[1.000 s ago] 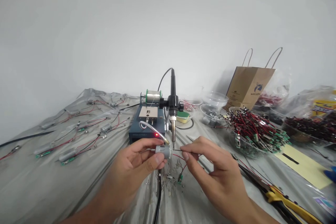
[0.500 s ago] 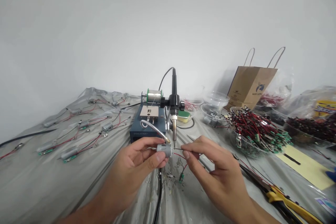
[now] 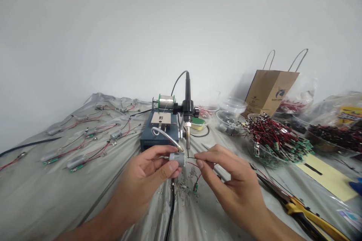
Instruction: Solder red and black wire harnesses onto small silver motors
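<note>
Between the thumb and fingers of my left hand (image 3: 154,169) is a small grey motor (image 3: 175,158), lying sideways with its terminal end to the right. My right hand (image 3: 229,173) pinches a black wire (image 3: 191,157) whose end reaches the motor's terminals. Right above that spot points the tip of an upright soldering iron (image 3: 187,135), clamped in a stand; whether it touches the wire cannot be made out. A red wire (image 3: 193,163) runs from the motor under my right hand, and a small green circuit board (image 3: 195,187) hangs below. A solder feed tube (image 3: 166,134) ends beside the iron's tip.
The blue soldering station (image 3: 145,135) carries a solder spool (image 3: 166,101). Several wired motors (image 3: 76,161) lie at left. On the right are a bowl of wired boards (image 3: 278,143), a tub of motors (image 3: 230,125), a paper bag (image 3: 268,92) and yellow-handled pliers (image 3: 299,211).
Both hands stay nearly in place, still holding the motor and the black wire at the iron's tip. The view has shifted very slightly.
</note>
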Demonstrator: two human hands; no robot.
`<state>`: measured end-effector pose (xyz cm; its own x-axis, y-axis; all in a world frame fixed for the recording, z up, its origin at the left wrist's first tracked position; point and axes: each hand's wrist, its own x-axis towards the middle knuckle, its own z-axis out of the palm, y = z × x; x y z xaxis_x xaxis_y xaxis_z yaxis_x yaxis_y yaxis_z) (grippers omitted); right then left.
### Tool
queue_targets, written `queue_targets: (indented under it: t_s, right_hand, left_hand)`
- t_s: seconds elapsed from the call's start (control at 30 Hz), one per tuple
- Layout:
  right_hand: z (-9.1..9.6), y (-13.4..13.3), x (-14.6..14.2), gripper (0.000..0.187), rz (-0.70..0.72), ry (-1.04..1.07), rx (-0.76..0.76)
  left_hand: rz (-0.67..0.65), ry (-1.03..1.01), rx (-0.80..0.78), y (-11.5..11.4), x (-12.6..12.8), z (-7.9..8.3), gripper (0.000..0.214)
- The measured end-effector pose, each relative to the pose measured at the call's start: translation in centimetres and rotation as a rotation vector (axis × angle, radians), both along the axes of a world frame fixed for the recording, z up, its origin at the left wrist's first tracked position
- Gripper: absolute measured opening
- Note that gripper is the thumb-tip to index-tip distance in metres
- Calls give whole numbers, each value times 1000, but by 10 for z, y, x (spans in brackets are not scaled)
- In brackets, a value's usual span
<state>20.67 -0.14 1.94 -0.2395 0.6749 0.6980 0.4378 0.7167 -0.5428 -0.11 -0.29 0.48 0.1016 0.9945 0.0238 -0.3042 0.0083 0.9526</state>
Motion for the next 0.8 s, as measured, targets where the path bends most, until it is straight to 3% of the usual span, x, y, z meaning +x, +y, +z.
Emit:
queue_targets:
  t_s: [0.8]
  right_hand:
    - [-2, 1, 2, 15, -11, -17, 29]
  left_hand:
    - [-12, 8, 12, 0, -3, -2, 27]
